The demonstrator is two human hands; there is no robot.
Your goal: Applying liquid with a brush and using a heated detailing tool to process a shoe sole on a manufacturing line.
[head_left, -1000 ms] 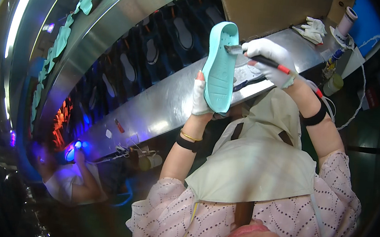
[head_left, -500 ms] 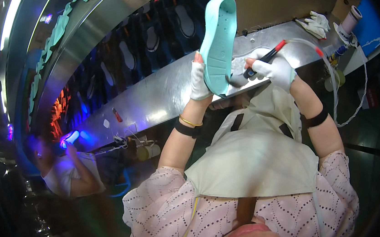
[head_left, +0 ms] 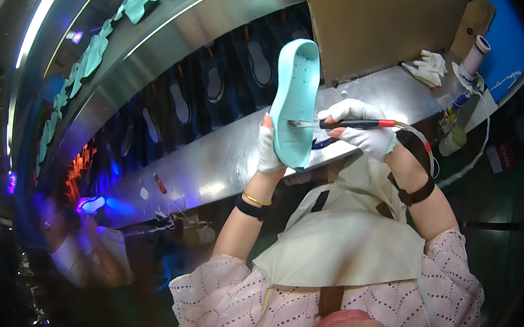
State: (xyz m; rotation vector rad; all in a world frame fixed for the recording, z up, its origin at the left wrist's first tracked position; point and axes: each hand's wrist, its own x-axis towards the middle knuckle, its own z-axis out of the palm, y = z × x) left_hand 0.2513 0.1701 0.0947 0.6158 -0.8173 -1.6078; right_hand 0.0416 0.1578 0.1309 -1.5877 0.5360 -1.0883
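Note:
A turquoise shoe sole (head_left: 301,85) stands nearly upright before me, its recessed inner face showing. Closed round its lower left edge is my left hand (head_left: 269,150), in a white glove with bare fingertips. My right hand (head_left: 365,139), gloved the same way, pinches the black and red handle of a brush (head_left: 357,124). The brush lies almost level, and its bristles appear to touch the sole's inner face a little below the middle. From the handle's end a clear tube (head_left: 417,135) with a red piece runs toward my right forearm.
A metal ledge (head_left: 212,159) runs along a conveyor (head_left: 215,64) carrying several soles. Turquoise pieces (head_left: 78,70) line a curved upper rail. White gloves (head_left: 428,67), a cardboard sheet (head_left: 382,24) and a pink cylinder (head_left: 476,55) are at the far right. A co-worker (head_left: 92,251) sits at left.
The brush has swung from a steep slant to nearly level, and its tip has moved from the sole's lower right edge onto the inner face. The sole appears lower in view.

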